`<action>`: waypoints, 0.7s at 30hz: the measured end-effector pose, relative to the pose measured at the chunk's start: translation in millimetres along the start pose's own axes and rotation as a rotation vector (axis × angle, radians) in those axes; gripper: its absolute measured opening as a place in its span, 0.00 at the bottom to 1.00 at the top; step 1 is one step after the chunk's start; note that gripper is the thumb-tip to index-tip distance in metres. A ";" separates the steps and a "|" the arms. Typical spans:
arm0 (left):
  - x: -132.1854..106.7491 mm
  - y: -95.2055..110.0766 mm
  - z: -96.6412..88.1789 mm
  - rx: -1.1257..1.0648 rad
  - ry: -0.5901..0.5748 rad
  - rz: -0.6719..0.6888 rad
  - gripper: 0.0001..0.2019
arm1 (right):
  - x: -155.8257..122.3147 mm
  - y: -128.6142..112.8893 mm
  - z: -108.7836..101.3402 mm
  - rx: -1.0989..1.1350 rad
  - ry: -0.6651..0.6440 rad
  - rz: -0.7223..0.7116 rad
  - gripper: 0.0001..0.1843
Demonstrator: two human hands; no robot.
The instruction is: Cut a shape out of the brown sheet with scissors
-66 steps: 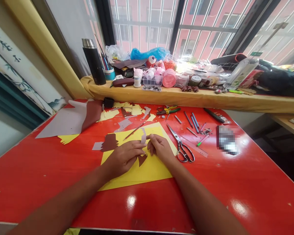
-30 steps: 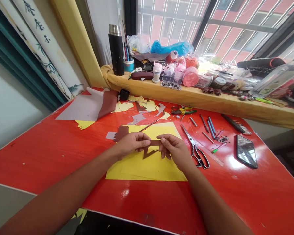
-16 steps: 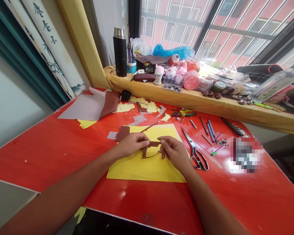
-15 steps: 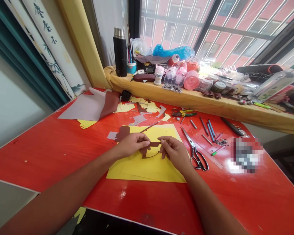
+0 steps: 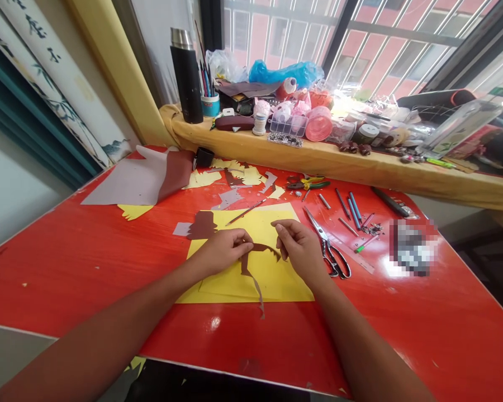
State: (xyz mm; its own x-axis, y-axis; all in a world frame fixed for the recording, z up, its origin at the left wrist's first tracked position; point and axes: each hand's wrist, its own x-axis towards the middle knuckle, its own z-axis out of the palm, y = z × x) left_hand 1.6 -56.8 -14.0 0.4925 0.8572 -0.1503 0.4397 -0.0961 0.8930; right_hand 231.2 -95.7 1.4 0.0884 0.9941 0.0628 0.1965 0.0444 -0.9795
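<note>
Both my hands hover over a yellow paper sheet (image 5: 272, 223) on the red table (image 5: 88, 262). My left hand (image 5: 222, 252) pinches one end of a brown paper cutout (image 5: 262, 249). My right hand (image 5: 299, 248) pinches the other end, by its jagged edge. A thin strip of the cutout (image 5: 255, 287) hangs down toward me, reaching past the yellow sheet's near edge. Another brown cutout (image 5: 202, 225) lies at the sheet's far left corner.
Scissors (image 5: 329, 251) lie just right of my right hand, with pens (image 5: 352, 206), pliers (image 5: 308, 183) and a blurred flat object (image 5: 413, 247) beyond. Paper scraps (image 5: 235, 178) and a grey-brown sheet (image 5: 138, 178) lie at the back left. The cluttered window ledge (image 5: 318, 159) holds a black flask (image 5: 186, 78).
The cutout has opened out between my hands, and a long thin strip now dangles from it. My hands have spread slightly apart. The view shifted a little.
</note>
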 end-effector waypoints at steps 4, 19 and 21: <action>1.7 -2.4 -0.4 0.132 0.081 0.020 0.10 | 1.7 2.3 -3.2 -0.042 0.034 -0.010 0.20; -10.4 18.5 -45.8 0.091 -0.306 0.066 0.15 | 2.6 15.2 -1.6 -0.119 0.047 -0.006 0.20; -15.2 24.5 -48.7 0.093 -0.404 0.066 0.17 | 2.2 16.0 -1.3 -0.135 0.038 -0.001 0.20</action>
State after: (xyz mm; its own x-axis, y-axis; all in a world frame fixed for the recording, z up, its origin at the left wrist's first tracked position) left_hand -31.7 -47.5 30.9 0.7689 0.5820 -0.2648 0.4541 -0.2054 0.8670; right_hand 235.8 -92.9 -13.9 0.1249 0.9894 0.0738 0.3261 0.0293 -0.9449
